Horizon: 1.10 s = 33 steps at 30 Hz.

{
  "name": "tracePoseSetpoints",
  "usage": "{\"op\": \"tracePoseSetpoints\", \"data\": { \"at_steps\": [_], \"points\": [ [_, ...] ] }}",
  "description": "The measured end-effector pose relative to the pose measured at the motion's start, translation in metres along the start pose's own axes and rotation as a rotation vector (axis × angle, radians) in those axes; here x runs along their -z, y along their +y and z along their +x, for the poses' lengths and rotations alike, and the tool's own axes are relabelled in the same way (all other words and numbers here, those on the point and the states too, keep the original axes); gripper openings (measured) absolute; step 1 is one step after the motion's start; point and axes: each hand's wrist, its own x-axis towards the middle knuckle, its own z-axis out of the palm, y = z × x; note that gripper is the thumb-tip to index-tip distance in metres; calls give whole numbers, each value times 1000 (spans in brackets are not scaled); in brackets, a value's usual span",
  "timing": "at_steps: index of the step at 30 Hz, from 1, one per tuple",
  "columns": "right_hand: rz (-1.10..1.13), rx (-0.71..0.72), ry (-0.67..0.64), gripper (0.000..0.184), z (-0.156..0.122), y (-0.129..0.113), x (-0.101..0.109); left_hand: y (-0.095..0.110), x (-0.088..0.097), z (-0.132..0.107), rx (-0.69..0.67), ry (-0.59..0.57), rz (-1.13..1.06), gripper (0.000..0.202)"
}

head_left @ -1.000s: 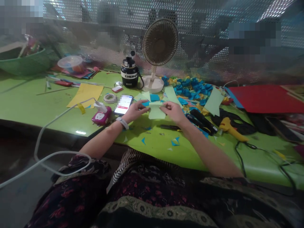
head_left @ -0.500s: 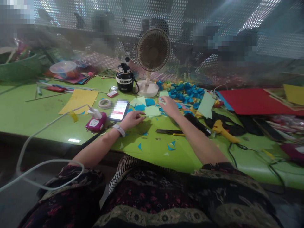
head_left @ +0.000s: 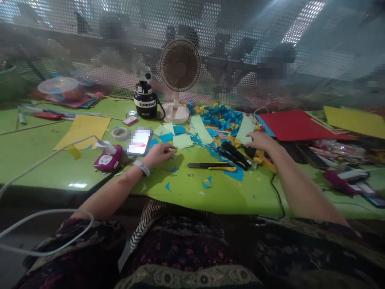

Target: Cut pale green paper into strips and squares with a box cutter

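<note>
My left hand (head_left: 160,155) rests flat on the green table top (head_left: 39,160), just right of a smartphone (head_left: 139,142), and holds nothing. My right hand (head_left: 261,141) reaches out over a heap of folded blue and yellow paper (head_left: 221,117), its fingers extended and empty. It is nearest a pale green paper strip (head_left: 245,129) and a black tool (head_left: 235,155). Between my hands lie a pale green square (head_left: 182,141), blue paper squares (head_left: 179,129) and a long pale green strip (head_left: 201,129). A yellow-and-black utility knife (head_left: 212,165) lies below them.
A small fan (head_left: 179,66) and a black flask (head_left: 145,100) stand at the back. Nearby are a tape roll (head_left: 119,133), a pink cable-fed device (head_left: 105,160), a yellow sheet (head_left: 82,131) and a red sheet (head_left: 294,125). Blue paper scraps litter the table's front.
My right hand has moved right, away from the paper squares, toward the pale green strip. My left hand stays almost still beside the phone. The whole scene has shifted left in view.
</note>
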Motion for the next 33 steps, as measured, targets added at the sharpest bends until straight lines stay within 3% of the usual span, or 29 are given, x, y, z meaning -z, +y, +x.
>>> {"op": "tracePoseSetpoints", "data": {
  "at_steps": [3,9,19,23,25,27,30,32,33],
  "points": [
    [-50,17,-101,35,-9,13,-10,-1,-3,1,5,-12,5,26],
    [-48,-34,-2,14,-10,-5,-16,-2,-4,0,6,-26,14,26],
    [28,-164,39,37,-11,-17,-7,5,-7,0,8,-37,26,24],
    [210,-212,37,55,-10,-18,-6,8,-7,-1,10,-48,8,23],
    [279,-233,45,53,-8,-16,-2,10,-7,-1,5,-45,-4,21],
    [252,-315,161,44,-6,-16,8,11,-9,-1,12,-29,-47,20],
    [176,-452,477,22,-7,-29,33,13,-11,1,63,-37,-229,25],
    [171,-392,575,12,-15,-52,49,15,-11,1,129,-72,-420,36],
    [193,-279,616,12,-23,-69,55,17,-11,1,166,-96,-523,42]
  ]
}}
